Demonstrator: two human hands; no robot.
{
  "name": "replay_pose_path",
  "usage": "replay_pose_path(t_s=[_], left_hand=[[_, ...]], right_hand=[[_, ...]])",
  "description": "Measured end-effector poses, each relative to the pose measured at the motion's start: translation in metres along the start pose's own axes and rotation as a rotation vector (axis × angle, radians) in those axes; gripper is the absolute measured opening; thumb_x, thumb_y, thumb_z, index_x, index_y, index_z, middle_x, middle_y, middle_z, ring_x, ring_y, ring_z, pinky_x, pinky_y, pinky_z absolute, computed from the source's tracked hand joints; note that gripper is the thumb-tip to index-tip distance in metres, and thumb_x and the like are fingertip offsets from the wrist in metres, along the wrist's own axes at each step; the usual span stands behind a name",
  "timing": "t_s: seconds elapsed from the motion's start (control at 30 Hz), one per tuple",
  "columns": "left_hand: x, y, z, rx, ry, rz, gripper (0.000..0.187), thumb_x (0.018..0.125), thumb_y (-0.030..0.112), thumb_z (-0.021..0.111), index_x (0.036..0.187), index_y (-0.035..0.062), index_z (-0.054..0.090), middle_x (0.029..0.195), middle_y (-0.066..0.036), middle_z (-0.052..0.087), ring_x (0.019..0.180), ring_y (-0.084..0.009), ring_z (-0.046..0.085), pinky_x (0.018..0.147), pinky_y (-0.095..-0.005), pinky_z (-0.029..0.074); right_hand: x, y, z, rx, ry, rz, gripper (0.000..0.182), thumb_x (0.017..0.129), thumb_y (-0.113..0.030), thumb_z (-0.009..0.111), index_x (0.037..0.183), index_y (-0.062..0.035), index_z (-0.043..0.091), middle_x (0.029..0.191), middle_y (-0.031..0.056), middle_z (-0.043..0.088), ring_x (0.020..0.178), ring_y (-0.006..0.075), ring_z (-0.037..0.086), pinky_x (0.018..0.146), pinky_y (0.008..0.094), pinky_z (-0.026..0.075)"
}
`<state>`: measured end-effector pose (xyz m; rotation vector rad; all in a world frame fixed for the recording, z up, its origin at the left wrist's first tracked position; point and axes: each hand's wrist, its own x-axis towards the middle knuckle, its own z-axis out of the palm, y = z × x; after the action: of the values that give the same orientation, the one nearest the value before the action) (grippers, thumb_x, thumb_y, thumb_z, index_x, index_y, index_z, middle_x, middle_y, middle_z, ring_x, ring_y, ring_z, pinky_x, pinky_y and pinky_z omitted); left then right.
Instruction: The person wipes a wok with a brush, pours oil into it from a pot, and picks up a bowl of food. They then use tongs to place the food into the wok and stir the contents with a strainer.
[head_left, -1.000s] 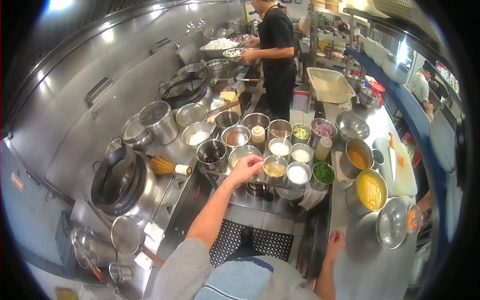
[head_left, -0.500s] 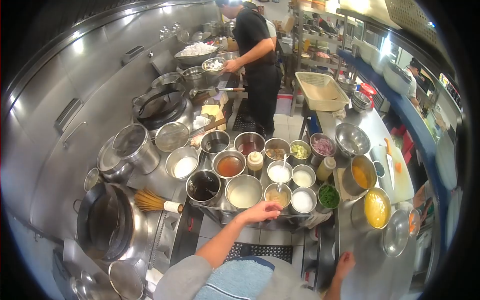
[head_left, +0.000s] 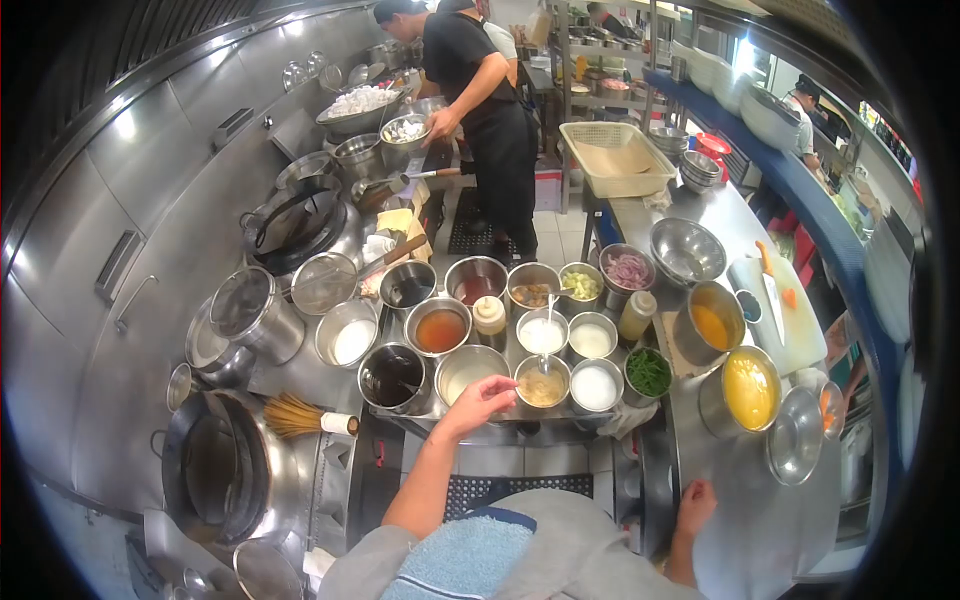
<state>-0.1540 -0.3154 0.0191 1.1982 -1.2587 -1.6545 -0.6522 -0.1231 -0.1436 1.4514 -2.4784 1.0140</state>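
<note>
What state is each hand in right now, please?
Left hand: partly curled beside the tan-filled bowl; whether holding anything cannot be told.
Right hand: loosely curled, nothing visible in it.

Bright, cool-white interior light. Strongest source: blown-out lamp (head_left: 744,54) at upper right. Steel wall (head_left: 75,185) at left carries small hot spots of glare; broad sheen on right-hand counter (head_left: 745,500). Wok (head_left: 205,470) at lower left mostly dark inside; black clothing (head_left: 500,150) loses detail. Left hand (head_left: 483,400) evenly lit, finger edges slightly soft. Background shelving (head_left: 610,100) soft, small detail smeared. Strong fisheye: blue ledge (head_left: 800,185) bows, corners fall to black.
</note>
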Motion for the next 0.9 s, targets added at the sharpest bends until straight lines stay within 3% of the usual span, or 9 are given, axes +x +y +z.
replay_pose_path(t_s=[0.2, 0.5, 0.9], left_hand=[[0.001, 0.013, 0.015, 0.051, 0.061, 0.035, 0.03, 0.096, 0.019, 0.065, 0.12, 0.0022, 0.062, 0.102, -0.003, 0.067, 0.092, -0.0106, 0.063, 0.081, -0.0271, 0.053], [0.008, 0.002, 0.043, 0.067, -0.075, 0.021, 0.031, 0.096, 0.018, 0.065, 0.122, 0.0018, 0.061, 0.106, -0.004, 0.067, 0.094, -0.0111, 0.063, 0.083, -0.0272, 0.053], [-0.006, 0.001, 0.049, 0.052, -0.038, -0.018, 0.033, 0.096, 0.018, 0.064, 0.124, 0.0008, 0.06, 0.107, -0.005, 0.066, 0.096, -0.0132, 0.064, 0.086, -0.0278, 0.052]], right_hand=[[0.003, -0.014, -0.008, 0.006, -0.063, 0.026, 0.009, 0.088, -0.008, 0.062, 0.086, 0.0002, 0.064, 0.069, 0.0151, 0.062, 0.06, 0.0258, 0.058, 0.059, 0.0391, 0.046], [-0.001, -0.024, -0.016, -0.018, -0.055, 0.0, 0.011, 0.09, -0.011, 0.062, 0.086, -0.0008, 0.065, 0.071, 0.0164, 0.063, 0.062, 0.0301, 0.061, 0.06, 0.0413, 0.047], [0.001, -0.017, -0.01, 0.099, -0.062, 0.025, 0.008, 0.089, -0.006, 0.061, 0.088, -0.0002, 0.065, 0.071, 0.0145, 0.065, 0.061, 0.0246, 0.062, 0.059, 0.0379, 0.049]])
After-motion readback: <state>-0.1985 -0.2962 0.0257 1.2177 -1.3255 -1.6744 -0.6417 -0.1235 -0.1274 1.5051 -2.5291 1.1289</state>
